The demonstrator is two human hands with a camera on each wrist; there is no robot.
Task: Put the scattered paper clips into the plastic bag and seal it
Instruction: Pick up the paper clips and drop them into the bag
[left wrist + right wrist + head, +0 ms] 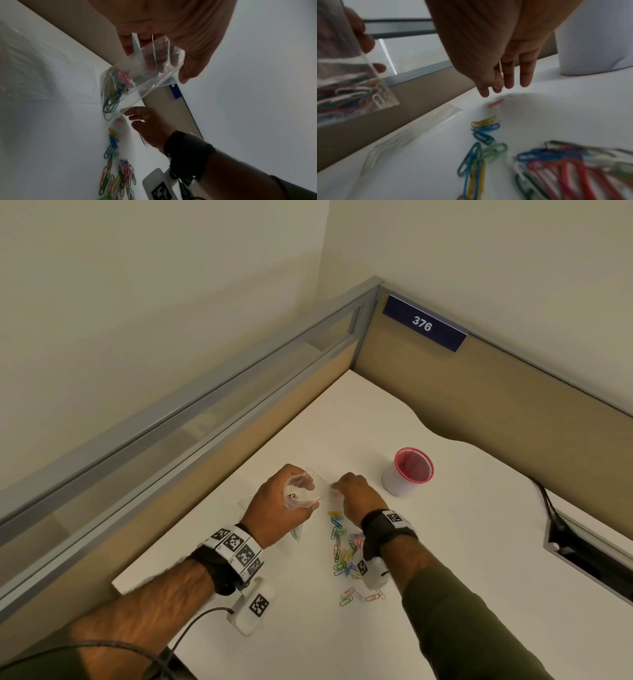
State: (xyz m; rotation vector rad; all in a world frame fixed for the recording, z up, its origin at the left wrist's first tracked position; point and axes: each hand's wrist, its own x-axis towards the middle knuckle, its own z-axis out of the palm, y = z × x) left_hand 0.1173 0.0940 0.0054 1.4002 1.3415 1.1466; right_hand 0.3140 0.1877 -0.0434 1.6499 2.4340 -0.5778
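My left hand [306, 491] grips a clear plastic bag [322, 487] above the table, its mouth held open. Several coloured clips lie in the bag's bottom [115, 89]. Just to its right, my right hand [342, 484] hovers with relaxed fingers [524, 75] pointing down and holds nothing that I can make out. A single pink clip [495, 103] lies on the table right under those fingertips. The scattered paper clips [342, 549] trail from there back toward my right wrist, in blue, green, yellow and red [488, 135].
A second clear bag [412, 135] lies flat on the white table [479, 542] by the beige partition. A white cup with a red inside [407, 474] stands right of my right hand. A cable slot [582, 546] opens at the right edge.
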